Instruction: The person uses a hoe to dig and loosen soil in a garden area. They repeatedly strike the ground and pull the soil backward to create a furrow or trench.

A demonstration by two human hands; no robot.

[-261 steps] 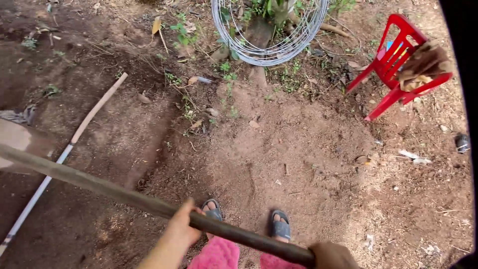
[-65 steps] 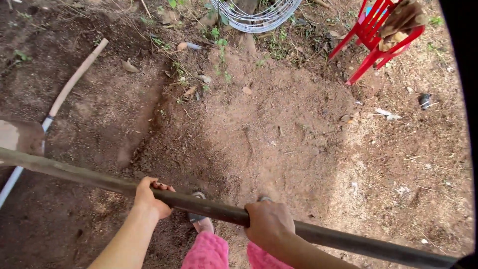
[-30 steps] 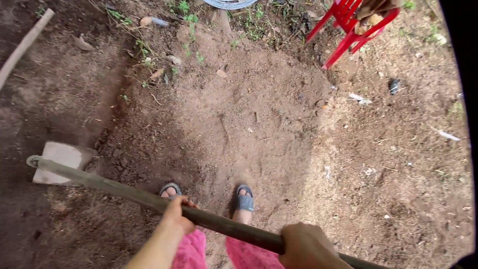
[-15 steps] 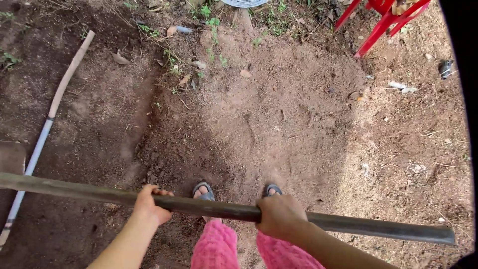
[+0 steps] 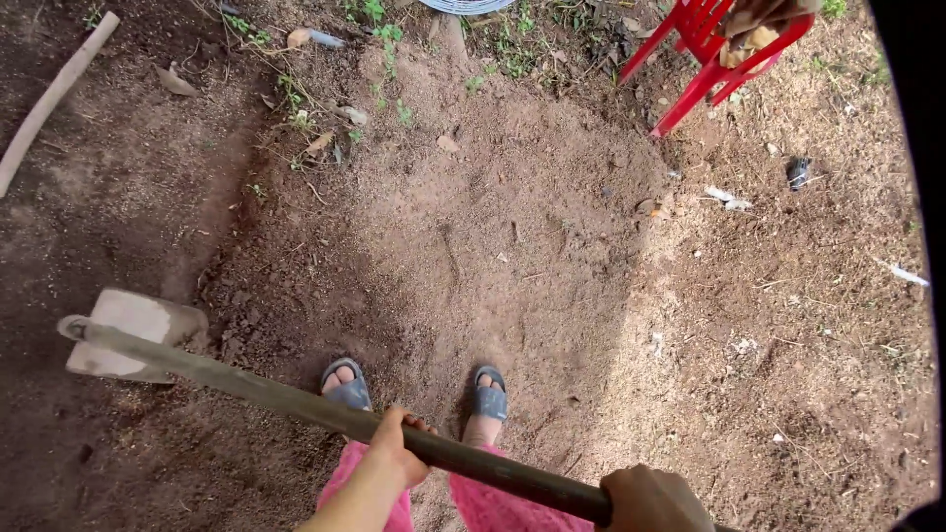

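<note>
I hold a long dark hoe handle (image 5: 266, 392) that slants from lower right up to the left. My left hand (image 5: 396, 453) grips it near the middle. My right hand (image 5: 652, 498) grips it lower, at the bottom edge of the view. The pale metal blade (image 5: 135, 333) rests in the dark loose soil at the left. My feet in grey sandals (image 5: 347, 385) stand just behind the handle, with pink trousers below them.
A red plastic chair (image 5: 711, 51) lies tipped at the top right. A pale stick (image 5: 47, 99) lies at the top left. The rim of a wire ring (image 5: 465, 5) shows at the top. Dry leaves, weeds and litter scraps dot the lighter ground.
The hoe has swung down from level at waist height, and its blade now sits in the soil at the left. Both hands have stayed on the handle.
</note>
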